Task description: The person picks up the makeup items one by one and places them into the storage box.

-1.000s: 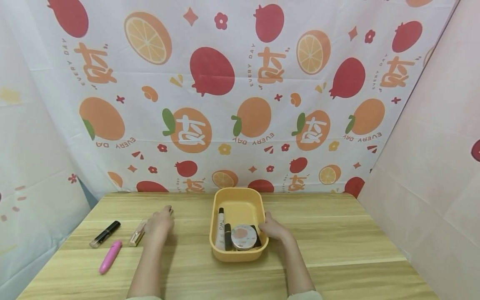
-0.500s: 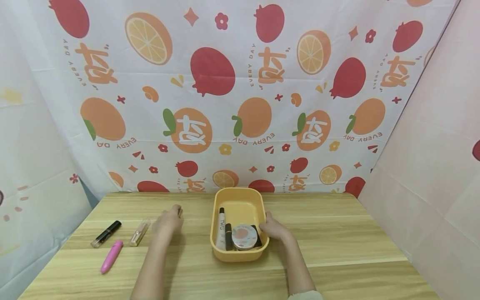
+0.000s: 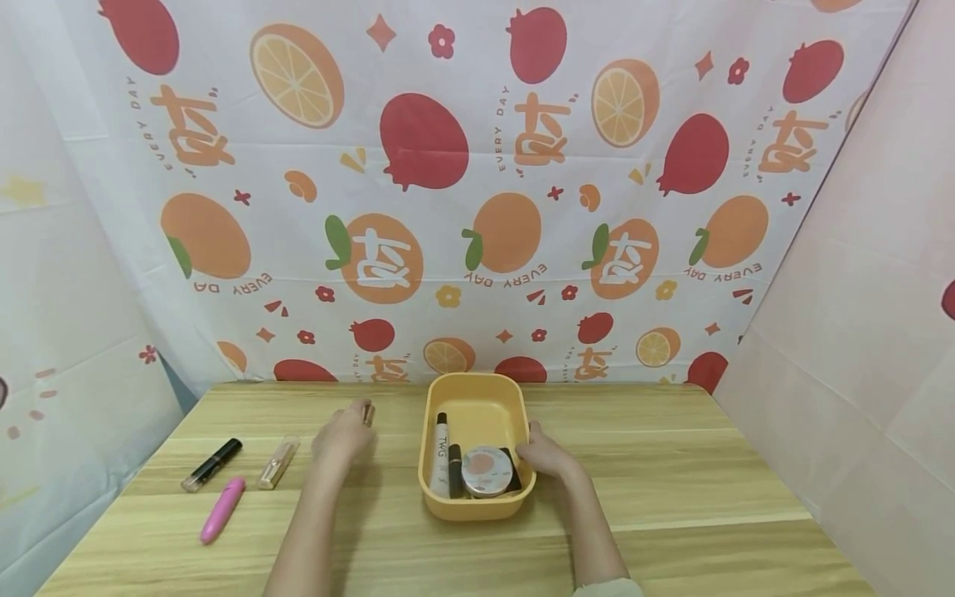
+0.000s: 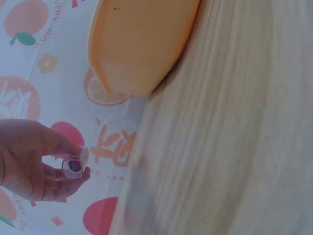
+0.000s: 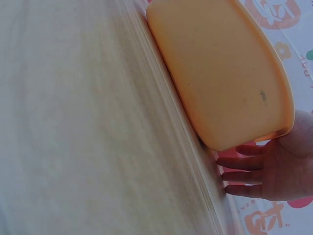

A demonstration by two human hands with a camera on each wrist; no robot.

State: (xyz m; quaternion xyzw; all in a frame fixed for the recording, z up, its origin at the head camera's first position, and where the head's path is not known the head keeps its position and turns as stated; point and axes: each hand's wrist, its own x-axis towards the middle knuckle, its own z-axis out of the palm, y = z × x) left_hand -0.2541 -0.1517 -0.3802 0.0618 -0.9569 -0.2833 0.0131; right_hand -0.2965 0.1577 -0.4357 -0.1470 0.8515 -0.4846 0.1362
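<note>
My left hand, at the back left of the table, pinches a small cosmetic tube between thumb and fingers. Its squarish end, pale around a dark core, faces the left wrist view; the fingers cover most of the rest. To the right stands a yellow storage box, which my right hand holds by its right wall. The thumb is at the rim while the other fingers extend along the outside. Inside the box are a white tube, a black lipstick, a round compact and a dark item partly hidden behind it.
On the left of the table lie a black tube with a clear end, a pink tube and a clear lip gloss with a gold part. A fruit-print curtain hangs behind the table's back edge.
My left hand has moved right and slightly back, away from the clear lip gloss, carrying the small tube. The right hand and the box stay in place.
</note>
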